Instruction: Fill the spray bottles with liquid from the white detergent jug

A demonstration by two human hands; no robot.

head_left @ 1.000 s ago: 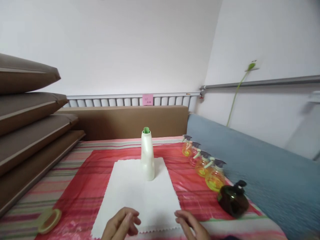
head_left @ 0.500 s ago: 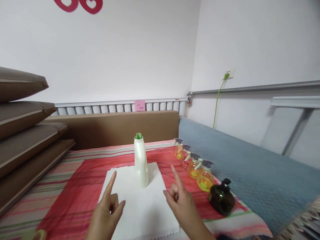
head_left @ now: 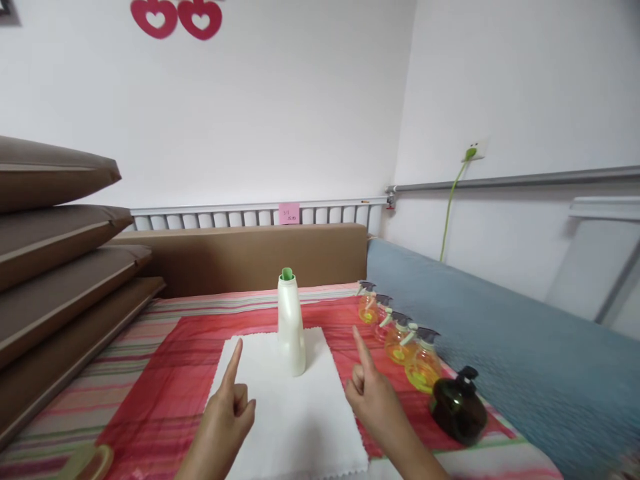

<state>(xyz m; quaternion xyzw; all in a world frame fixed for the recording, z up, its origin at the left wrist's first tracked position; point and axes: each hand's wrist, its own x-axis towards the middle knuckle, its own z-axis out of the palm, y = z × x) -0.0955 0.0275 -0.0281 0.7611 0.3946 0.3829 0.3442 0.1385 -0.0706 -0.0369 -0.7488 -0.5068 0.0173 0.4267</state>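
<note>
Index finger stretched out and the others curled in, the left hand (head_left: 225, 410) points forward over the left side of a white mat (head_left: 280, 420). The right hand (head_left: 373, 397) makes the same pointing shape over the mat's right edge; both hands are empty and well apart. Beyond and between them, clear of both, a pale bottle (head_left: 291, 327) stands upright toward the mat's far edge, a green piece (head_left: 287, 273) in its neck. The scalloped mat lies on a red cloth (head_left: 150, 393), spread over a striped sheet (head_left: 123, 360). To the right of the right hand, a dark round bottle (head_left: 459, 410) sits at the near end of a row of four clear spray bottles (head_left: 423, 370). Farther out, brown cushions (head_left: 65, 230) are stacked at the left, and a pink note (head_left: 289, 213) hangs on the radiator (head_left: 205, 220).
</note>
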